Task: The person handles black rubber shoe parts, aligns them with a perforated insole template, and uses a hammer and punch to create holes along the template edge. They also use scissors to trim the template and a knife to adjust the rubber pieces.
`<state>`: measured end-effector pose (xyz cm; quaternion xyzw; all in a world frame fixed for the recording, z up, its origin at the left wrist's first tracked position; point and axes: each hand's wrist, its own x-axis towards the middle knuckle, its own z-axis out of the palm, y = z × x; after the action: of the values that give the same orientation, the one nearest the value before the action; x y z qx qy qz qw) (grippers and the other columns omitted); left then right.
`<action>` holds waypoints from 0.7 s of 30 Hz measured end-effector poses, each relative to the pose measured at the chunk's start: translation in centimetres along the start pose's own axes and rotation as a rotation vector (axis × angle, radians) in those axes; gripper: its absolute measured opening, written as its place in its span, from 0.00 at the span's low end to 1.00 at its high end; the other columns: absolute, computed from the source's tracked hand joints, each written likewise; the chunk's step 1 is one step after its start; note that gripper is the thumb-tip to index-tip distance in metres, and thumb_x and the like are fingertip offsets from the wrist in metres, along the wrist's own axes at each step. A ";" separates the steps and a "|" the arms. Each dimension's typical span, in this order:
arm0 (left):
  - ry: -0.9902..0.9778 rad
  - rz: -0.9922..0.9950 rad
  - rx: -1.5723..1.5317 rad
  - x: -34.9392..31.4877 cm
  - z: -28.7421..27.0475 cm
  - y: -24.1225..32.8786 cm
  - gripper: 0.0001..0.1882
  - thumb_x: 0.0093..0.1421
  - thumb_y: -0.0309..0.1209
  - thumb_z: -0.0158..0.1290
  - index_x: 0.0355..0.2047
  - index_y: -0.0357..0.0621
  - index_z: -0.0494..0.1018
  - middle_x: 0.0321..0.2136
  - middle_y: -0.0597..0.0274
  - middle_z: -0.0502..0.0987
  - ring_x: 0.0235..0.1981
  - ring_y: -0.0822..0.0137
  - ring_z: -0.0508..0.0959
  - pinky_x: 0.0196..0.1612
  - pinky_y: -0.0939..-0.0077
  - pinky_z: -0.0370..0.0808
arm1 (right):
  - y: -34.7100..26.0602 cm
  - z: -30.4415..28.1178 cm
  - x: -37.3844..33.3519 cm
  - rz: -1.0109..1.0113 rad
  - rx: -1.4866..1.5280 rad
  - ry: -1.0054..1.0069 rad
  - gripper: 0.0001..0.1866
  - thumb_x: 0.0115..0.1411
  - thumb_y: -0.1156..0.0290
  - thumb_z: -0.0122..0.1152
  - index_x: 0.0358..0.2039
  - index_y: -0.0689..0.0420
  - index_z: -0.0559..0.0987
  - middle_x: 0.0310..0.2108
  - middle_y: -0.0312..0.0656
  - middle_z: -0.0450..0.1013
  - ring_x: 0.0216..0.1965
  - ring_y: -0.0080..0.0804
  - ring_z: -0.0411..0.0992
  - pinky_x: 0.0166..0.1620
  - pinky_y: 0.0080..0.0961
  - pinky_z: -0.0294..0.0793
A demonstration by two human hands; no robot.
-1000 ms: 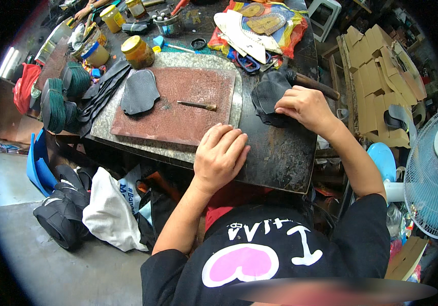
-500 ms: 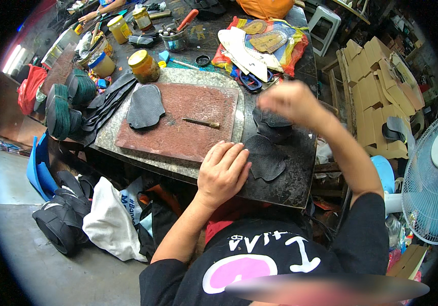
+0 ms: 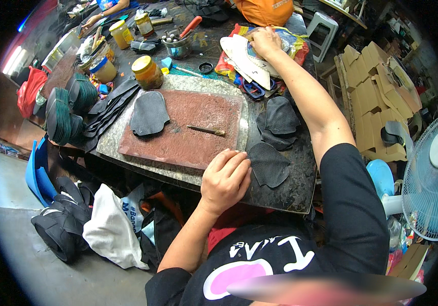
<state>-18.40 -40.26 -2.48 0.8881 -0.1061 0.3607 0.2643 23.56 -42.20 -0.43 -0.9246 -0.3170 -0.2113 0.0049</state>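
Observation:
My left hand rests at the near right corner of a reddish-brown board. Its fingers are bent and pressed together; whatever they may hold is hidden. Far right on the table, my right hand reaches over white pattern pieces and brown ones on a colourful bag; its fingertips do not show clearly. On the board lie a black leather piece and a slim pointed tool. More black leather pieces are stacked right of the board, with a single leather piece nearer me.
Blue-handled scissors lie by the patterns. A jar with a yellow lid and a tin of tools stand beyond the board. Green cord bundles sit left. A fan stands right. Another person's arm shows far left.
My right hand has moved away from above the stacked leather pieces to the patterns at the back. The stack is now uncovered. My left hand stays near the board's corner, fingers more bent.

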 end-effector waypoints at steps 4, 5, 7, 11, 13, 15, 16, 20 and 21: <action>0.005 -0.012 -0.015 0.0 0.0 0.0 0.10 0.49 0.22 0.60 0.34 0.37 0.78 0.37 0.54 0.80 0.41 0.54 0.79 0.49 0.59 0.77 | 0.1 -0.4 0.6 -0.038 -0.071 0.066 0.11 0.55 0.59 0.65 0.38 0.47 0.84 0.39 0.38 0.79 0.49 0.40 0.74 0.49 0.43 0.73; 0.003 -0.014 -0.013 -0.1 0.0 0.0 0.10 0.49 0.22 0.60 0.34 0.37 0.78 0.37 0.55 0.80 0.41 0.54 0.79 0.50 0.59 0.77 | 0.2 -0.5 0.8 -0.034 -0.085 0.070 0.11 0.55 0.59 0.65 0.37 0.46 0.84 0.36 0.37 0.80 0.48 0.40 0.75 0.48 0.43 0.74; -0.019 -0.026 -0.012 -0.1 0.0 0.0 0.10 0.49 0.22 0.60 0.34 0.38 0.78 0.37 0.55 0.81 0.41 0.54 0.80 0.50 0.59 0.77 | 1.0 -0.9 1.2 -0.058 -0.136 0.209 0.09 0.55 0.60 0.64 0.36 0.45 0.85 0.33 0.39 0.80 0.43 0.40 0.78 0.45 0.40 0.77; -0.015 0.006 0.014 -0.1 0.1 -0.1 0.09 0.50 0.23 0.59 0.34 0.38 0.77 0.38 0.54 0.80 0.42 0.54 0.79 0.52 0.59 0.76 | 3.6 -3.1 1.7 0.059 0.005 0.595 0.09 0.57 0.61 0.63 0.37 0.47 0.85 0.32 0.40 0.80 0.36 0.35 0.79 0.39 0.35 0.79; -0.021 0.010 0.019 -0.1 0.2 -0.1 0.09 0.51 0.23 0.59 0.34 0.38 0.78 0.39 0.54 0.80 0.42 0.54 0.79 0.52 0.58 0.76 | 4.3 -5.2 1.1 0.114 0.354 0.628 0.13 0.57 0.64 0.63 0.40 0.57 0.83 0.41 0.51 0.78 0.44 0.48 0.75 0.50 0.38 0.72; -0.012 0.008 0.027 -0.2 0.3 -0.1 0.09 0.51 0.22 0.59 0.34 0.37 0.78 0.39 0.54 0.80 0.42 0.53 0.79 0.52 0.59 0.76 | 3.5 -7.7 -0.7 0.081 0.738 0.584 0.16 0.55 0.64 0.66 0.46 0.50 0.83 0.44 0.47 0.78 0.49 0.46 0.74 0.52 0.37 0.73; -0.013 0.013 0.033 -0.2 0.4 -0.1 0.09 0.51 0.22 0.58 0.34 0.37 0.78 0.39 0.54 0.80 0.42 0.53 0.79 0.51 0.59 0.76 | 3.0 -9.0 -2.7 -0.030 0.768 0.652 0.12 0.58 0.64 0.64 0.42 0.52 0.83 0.37 0.42 0.78 0.40 0.36 0.76 0.44 0.32 0.75; -0.028 0.017 0.049 -0.4 0.5 0.0 0.09 0.54 0.24 0.59 0.36 0.37 0.78 0.39 0.54 0.80 0.43 0.52 0.79 0.52 0.58 0.75 | -0.6 -13.3 -14.0 0.016 1.466 0.209 0.11 0.64 0.69 0.61 0.42 0.62 0.81 0.29 0.34 0.77 0.29 0.19 0.74 0.35 0.19 0.76; -0.032 0.020 0.056 -0.4 0.4 0.0 0.09 0.54 0.25 0.59 0.36 0.38 0.78 0.40 0.54 0.80 0.43 0.52 0.78 0.52 0.58 0.75 | -1.3 -14.3 -17.2 -0.052 1.666 0.138 0.11 0.64 0.70 0.61 0.43 0.63 0.80 0.29 0.35 0.76 0.28 0.19 0.74 0.34 0.19 0.76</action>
<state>-18.42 -40.45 -3.01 0.8997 -0.1089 0.3521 0.2338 5.02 -53.25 5.65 -0.5957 -0.3899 0.0361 0.7013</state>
